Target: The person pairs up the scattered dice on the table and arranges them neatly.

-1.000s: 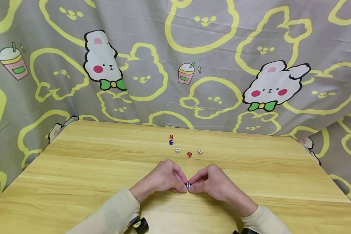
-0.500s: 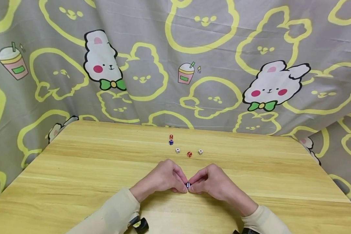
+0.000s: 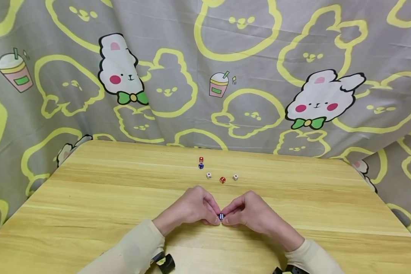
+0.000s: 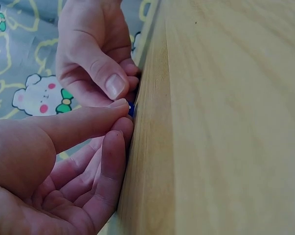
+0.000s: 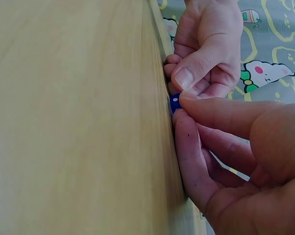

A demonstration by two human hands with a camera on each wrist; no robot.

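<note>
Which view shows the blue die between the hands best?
Head: the blue die is small, but its white-dotted face shows between left hand and right hand. Right wrist: larger, but partly hidden by fingers. Left wrist: just a blue sliver.

I operate at a table [image 3: 89,198] with a wood-grain top, set in a fabric-lined enclosure. A grey curtain [image 3: 178,23], printed with yellow animal outlines, white rabbits and drink cups, borders its far edge and both sides. A black wrist device [image 3: 166,263] indicates a recording station. Whether the surrounding room is a home or a studio cannot be determined.
</note>
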